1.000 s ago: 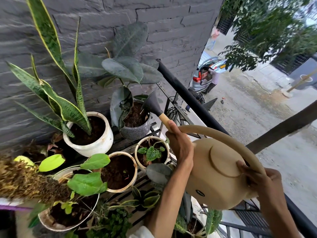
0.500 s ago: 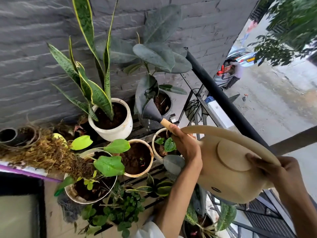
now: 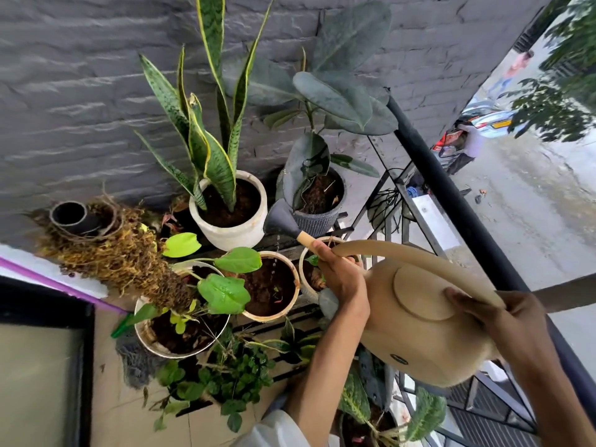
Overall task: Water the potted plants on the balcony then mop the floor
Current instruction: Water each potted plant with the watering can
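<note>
At the 4 o'clock sector of the head view, a tan watering can [image 3: 425, 321] is held tilted, its spout directed toward 10 o'clock. The left hand [image 3: 338, 272] is closed around the base of the spout, just behind the wooden collar. The right hand [image 3: 496, 317] is wrapped around the rear of the arched handle, with the thumb laid on the can's top. The dark grey rose [image 3: 280, 219] is positioned above the gap between two pots, and thin drops are seen falling from it into the soil of a cream-rimmed pot [image 3: 269, 287] near the centre.

At 12 o'clock from that pot, a white pot [image 3: 235, 227] with a snake plant [image 3: 209, 133] is placed against the grey brick wall [image 3: 80, 91]. At 1 o'clock, a ribbed grey pot [image 3: 317, 217] carries a broad-leaved rubber plant [image 3: 335, 91]. At 9 o'clock, a larger pale pot [image 3: 145, 330] with bright green leaves is located, partly covered by a dry root mass [image 3: 113, 253]. A small pot [image 3: 306, 272] is partly hidden behind the left hand. A black railing [image 3: 451, 195] runs diagonally from 1 o'clock toward 5 o'clock, with a street below.
</note>
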{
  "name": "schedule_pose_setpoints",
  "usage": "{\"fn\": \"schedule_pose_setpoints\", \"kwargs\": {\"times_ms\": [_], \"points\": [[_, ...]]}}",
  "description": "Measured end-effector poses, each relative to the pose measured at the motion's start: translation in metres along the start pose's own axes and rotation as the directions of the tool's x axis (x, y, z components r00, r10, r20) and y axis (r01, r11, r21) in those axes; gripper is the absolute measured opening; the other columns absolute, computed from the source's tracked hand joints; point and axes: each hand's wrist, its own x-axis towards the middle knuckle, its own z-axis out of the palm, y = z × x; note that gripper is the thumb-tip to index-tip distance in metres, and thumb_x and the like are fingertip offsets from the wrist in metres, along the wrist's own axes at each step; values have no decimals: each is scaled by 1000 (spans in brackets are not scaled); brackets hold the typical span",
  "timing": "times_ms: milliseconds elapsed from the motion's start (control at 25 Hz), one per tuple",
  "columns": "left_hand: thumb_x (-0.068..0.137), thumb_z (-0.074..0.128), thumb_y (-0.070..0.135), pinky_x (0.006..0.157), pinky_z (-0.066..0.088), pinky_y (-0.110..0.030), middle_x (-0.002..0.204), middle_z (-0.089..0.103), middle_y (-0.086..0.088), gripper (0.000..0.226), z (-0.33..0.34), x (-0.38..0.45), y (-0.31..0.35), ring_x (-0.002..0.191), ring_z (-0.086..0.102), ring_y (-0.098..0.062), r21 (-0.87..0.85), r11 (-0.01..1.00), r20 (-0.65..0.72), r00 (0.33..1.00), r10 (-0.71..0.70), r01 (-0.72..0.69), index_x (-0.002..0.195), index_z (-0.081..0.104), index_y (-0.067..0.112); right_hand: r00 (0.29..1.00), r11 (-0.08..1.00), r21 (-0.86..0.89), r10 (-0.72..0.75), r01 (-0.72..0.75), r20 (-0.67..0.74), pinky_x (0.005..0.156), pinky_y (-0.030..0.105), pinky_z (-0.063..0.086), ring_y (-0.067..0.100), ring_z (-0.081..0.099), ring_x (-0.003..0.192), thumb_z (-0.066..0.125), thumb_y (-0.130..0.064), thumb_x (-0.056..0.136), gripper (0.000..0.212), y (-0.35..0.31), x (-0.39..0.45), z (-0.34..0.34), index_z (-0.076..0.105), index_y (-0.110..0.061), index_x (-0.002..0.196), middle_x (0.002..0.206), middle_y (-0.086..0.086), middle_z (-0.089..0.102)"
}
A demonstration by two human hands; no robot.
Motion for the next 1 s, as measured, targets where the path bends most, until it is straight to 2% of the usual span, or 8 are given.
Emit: {"fn": "schedule_pose_setpoints", "kwargs": {"times_ms": [200, 240, 360, 440, 600, 800, 920, 1000], "points": [[92, 32, 79, 53, 48, -25, 72, 60, -3, 84, -13, 7, 1, 62, 59, -20, -7, 999, -67, 997, -45, 45, 119, 63, 6, 999, 999, -34, 8, -7, 33, 62, 36, 38, 24, 53, 60, 92, -35, 71, 13, -1, 2, 7, 82, -27, 69, 53, 6, 61], [87, 31, 83, 54, 48, -25, 73, 60, -4, 90, -15, 6, -1, 61, 59, -20, -19, 999, -62, 997, -40, 39, 121, 63, 6, 999, 999, -33, 14, -13, 33, 62, 37, 38, 24, 53, 60, 92, -34, 71, 13, 2, 2, 7, 82, -26, 69, 52, 3, 61], [45, 25, 101, 60, 47, -28, 75, 63, -4, 119, -16, 2, -9, 63, 62, -20, -4, 1000, -91, 996, -8, 7, 118, 63, 16, 998, 999, -16, 51, -51, 33, 64, 36, 35, 24, 51, 61, 92, -29, 71, 16, 8, 1, 5, 80, -20, 64, 50, 2, 58], [40, 23, 104, 61, 48, -29, 75, 65, -4, 119, -21, 3, -13, 64, 63, -21, 15, 1000, -136, 991, -10, 12, 116, 62, 20, 996, 997, -27, 67, -66, 52, 63, 36, 32, 24, 49, 61, 92, -28, 71, 20, 11, 2, 6, 79, -16, 60, 49, 1, 56], [89, 27, 82, 59, 46, -29, 76, 60, -6, 78, -35, 11, -16, 65, 59, -22, 22, 995, -161, 983, -90, 95, 114, 61, 17, 995, 992, -92, 88, -82, 57, 62, 36, 35, 28, 55, 61, 94, -36, 66, 27, 22, 4, 15, 79, -14, 63, 54, 11, 63], [99, 36, 72, 60, 47, -27, 69, 58, -4, 67, -43, 25, -23, 59, 58, -20, -3, 993, -161, 980, -119, 120, 102, 65, 11, 996, 987, -145, 77, -70, 41, 60, 35, 34, 32, 55, 59, 89, -59, 53, 58, 28, 6, 23, 75, -4, 66, 57, 18, 63], [96, 38, 76, 58, 48, -27, 69, 59, -4, 72, -46, 34, -20, 56, 58, -19, -32, 991, -148, 980, -130, 126, 107, 67, 11, 999, 989, -145, 23, -18, 36, 60, 35, 35, 43, 58, 63, 92, -49, 63, 42, 27, 4, 29, 76, -10, 64, 61, 22, 65], [95, 37, 77, 59, 48, -27, 72, 63, -5, 75, -53, 41, -18, 57, 60, -20, -33, 992, -168, 977, -128, 124, 114, 68, 11, 998, 991, -135, 12, -4, 57, 59, 35, 33, 34, 53, 57, 93, -48, 62, 37, 22, 0, 36, 76, -16, 61, 56, 19, 61]]}}
